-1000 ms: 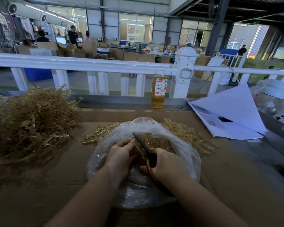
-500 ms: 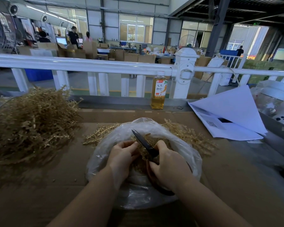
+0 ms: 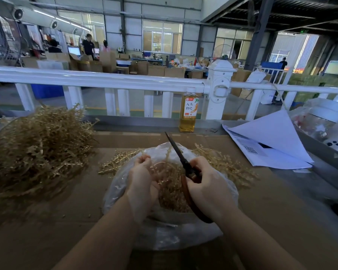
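Observation:
A clear plastic bag lies open on the cardboard-covered table, holding small gold-coloured sprigs. My right hand grips a pair of scissors with reddish-brown handles; the dark blades point up and away, closed together. My left hand pinches a gold sprig strand over the bag, fingers curled near the bag's far rim. Both hands sit over the bag's mouth, close together.
A big heap of gold sprigs covers the table's left side, and a smaller flat spread lies behind the bag. A bottle of amber drink stands by the white railing. White papers lie at right.
Both hands have lifted and moved away from me over the bag. The scissors have risen with the blades pointing higher, and my left hand has pulled a strand upward.

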Action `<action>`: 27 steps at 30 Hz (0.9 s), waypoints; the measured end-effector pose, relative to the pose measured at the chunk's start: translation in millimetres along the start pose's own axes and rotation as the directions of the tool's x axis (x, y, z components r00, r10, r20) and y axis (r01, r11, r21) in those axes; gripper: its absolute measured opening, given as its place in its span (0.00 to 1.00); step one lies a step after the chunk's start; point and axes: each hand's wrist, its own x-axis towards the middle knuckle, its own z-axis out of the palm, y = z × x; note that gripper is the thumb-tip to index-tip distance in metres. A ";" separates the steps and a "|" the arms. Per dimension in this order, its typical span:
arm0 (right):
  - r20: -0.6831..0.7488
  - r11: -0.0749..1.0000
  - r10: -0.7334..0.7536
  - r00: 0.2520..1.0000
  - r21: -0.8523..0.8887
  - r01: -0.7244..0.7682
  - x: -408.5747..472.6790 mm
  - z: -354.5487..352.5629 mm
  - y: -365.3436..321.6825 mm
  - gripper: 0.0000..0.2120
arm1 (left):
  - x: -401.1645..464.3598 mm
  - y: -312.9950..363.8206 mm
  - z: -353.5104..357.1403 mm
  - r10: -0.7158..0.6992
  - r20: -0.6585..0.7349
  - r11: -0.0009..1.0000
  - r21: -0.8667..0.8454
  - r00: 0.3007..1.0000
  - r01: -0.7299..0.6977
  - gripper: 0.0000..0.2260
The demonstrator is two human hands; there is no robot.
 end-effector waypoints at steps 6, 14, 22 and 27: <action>0.002 0.999 -0.036 0.999 0.032 0.036 -1.1 1.1 -0.9 0.08 | -3.9 2.3 -6.2 -0.173 0.076 0.974 -0.136 0.982 0.182 0.16; -0.077 0.999 -0.008 0.997 -0.036 0.006 -2.7 0.9 -3.0 0.11 | 2.2 17.8 -6.4 0.017 -0.103 0.989 -0.148 0.995 -0.032 0.05; -0.075 0.998 0.056 0.996 -0.008 -0.057 0.5 8.4 -4.4 0.14 | -5.6 29.0 -5.3 -0.143 0.008 0.939 -0.315 0.990 0.138 0.12; 0.013 0.995 0.103 0.995 0.008 -0.103 1.8 18.8 -11.2 0.17 | -13.6 8.3 5.4 -0.237 0.137 0.971 -0.001 0.962 0.239 0.10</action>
